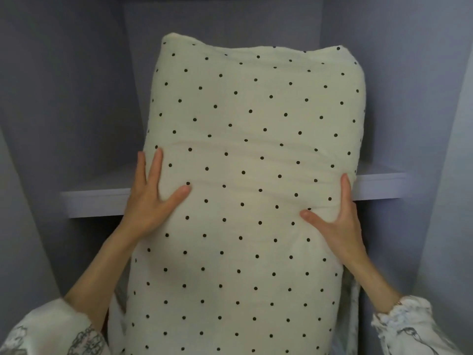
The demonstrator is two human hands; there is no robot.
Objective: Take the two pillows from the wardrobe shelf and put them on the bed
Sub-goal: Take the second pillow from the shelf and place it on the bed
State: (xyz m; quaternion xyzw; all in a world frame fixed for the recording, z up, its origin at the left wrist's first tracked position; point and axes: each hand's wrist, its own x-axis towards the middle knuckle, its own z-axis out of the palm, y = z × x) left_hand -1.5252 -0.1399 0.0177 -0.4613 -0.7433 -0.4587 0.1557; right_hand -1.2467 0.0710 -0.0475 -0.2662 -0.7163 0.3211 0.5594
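A cream pillow with black dots [250, 155] fills the middle of the head view, standing on end and reaching out over the front edge of the wardrobe shelf [102, 198]. My left hand [153, 198] grips its left side, thumb pressed into the front. On the pillow's right side, my right hand [335, 221] holds it the same way. A strip of patterned white fabric [350, 303] shows behind the pillow's lower right edge; I cannot tell whether it is a second pillow. The bed is out of view.
Grey-lilac wardrobe walls [64, 98] close in on the left, right and back. The shelf board runs across at mid height, with a darker space below it. My white patterned sleeves [51, 331] show at the bottom corners.
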